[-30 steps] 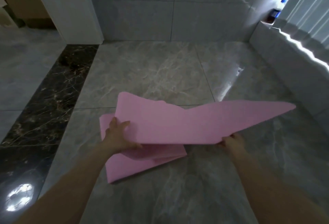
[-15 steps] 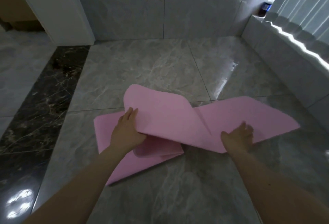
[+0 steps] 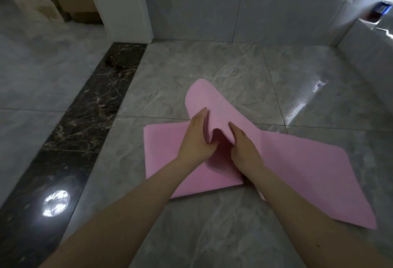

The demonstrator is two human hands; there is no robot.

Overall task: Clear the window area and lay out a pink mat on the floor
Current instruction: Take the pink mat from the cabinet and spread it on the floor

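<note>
Both hands [image 3: 197,138] grip pink mat [image 3: 308,172] fold, centre.

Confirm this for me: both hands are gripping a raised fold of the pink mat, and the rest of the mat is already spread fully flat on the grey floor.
Not quite. In the head view, the left hand and right hand do grip a raised fold of the pink mat, but the rest is not fully flat: folded layers remain stacked beneath the hands on the grey floor.

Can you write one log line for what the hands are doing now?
left hand: holds fold | right hand: holds fold | pink mat: partly unfolded
</note>
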